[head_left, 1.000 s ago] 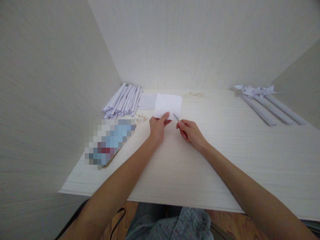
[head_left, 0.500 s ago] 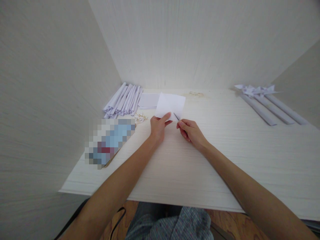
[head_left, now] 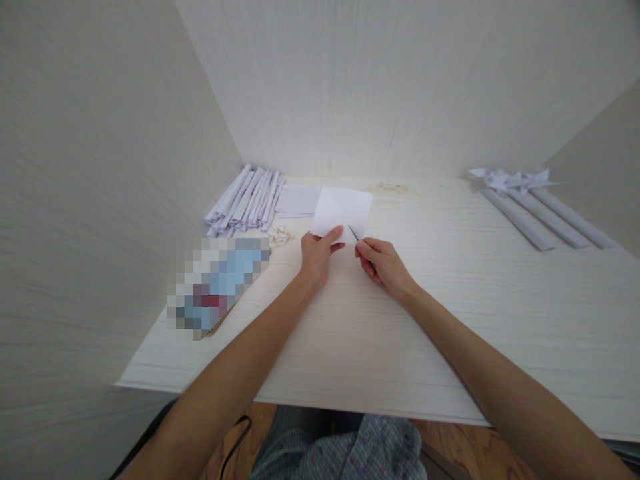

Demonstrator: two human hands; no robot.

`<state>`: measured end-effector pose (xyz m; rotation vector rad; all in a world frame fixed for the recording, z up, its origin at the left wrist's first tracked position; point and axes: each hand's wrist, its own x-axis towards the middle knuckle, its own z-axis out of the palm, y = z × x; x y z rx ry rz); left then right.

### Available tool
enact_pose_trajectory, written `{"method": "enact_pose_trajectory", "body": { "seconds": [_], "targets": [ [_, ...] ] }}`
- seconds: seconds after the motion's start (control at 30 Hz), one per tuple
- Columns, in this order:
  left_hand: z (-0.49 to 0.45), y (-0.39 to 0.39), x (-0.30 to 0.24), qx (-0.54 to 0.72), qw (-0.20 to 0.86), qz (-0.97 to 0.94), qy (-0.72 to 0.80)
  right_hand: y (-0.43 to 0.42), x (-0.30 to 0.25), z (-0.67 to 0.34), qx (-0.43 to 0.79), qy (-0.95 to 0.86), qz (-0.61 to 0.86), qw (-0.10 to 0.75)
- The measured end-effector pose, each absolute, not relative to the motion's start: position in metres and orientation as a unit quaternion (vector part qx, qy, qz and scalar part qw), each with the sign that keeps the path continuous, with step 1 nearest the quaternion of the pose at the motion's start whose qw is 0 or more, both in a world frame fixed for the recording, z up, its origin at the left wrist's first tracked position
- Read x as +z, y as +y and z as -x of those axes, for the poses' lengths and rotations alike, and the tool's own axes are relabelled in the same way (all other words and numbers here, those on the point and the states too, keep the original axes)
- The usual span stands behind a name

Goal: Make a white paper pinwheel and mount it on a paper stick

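My left hand (head_left: 317,252) is closed on a white sheet of paper (head_left: 343,207), thumb on top and fingers underneath, at its lower edge. A faint crease crosses the sheet. My right hand (head_left: 383,261) pinches a thin, dark, pointed tool (head_left: 354,233) at the sheet's lower right corner. Its tip lies over the paper; whether it touches cannot be made out. The rest of the tool is hidden in my fingers. Behind the sheet on the left lie flat pieces of white paper (head_left: 298,201).
Several rolled paper tubes (head_left: 253,200) are piled at the back left, with small pale bits (head_left: 281,235) beside them. A blurred-out flat object (head_left: 223,287) lies at the left. At the back right rest three paper tubes (head_left: 540,217) with folded paper pieces (head_left: 515,180) on their far ends.
The paper and my right hand with the tool have shifted very slightly to the right. Both grips look the same.
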<state>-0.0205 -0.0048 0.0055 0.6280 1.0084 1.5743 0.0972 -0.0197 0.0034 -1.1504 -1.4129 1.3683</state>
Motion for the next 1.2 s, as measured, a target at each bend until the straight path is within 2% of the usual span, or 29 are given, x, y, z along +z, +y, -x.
{"method": "enact_pose_trajectory", "body": {
  "seconds": [1.2],
  "targets": [
    [0.0179, -0.0075, 0.004, 0.641, 0.542, -0.307, 0.449, -0.0205, 0.0014, -0.0957, 0.559, -0.539, 0.449, 0.442]
  ]
}}
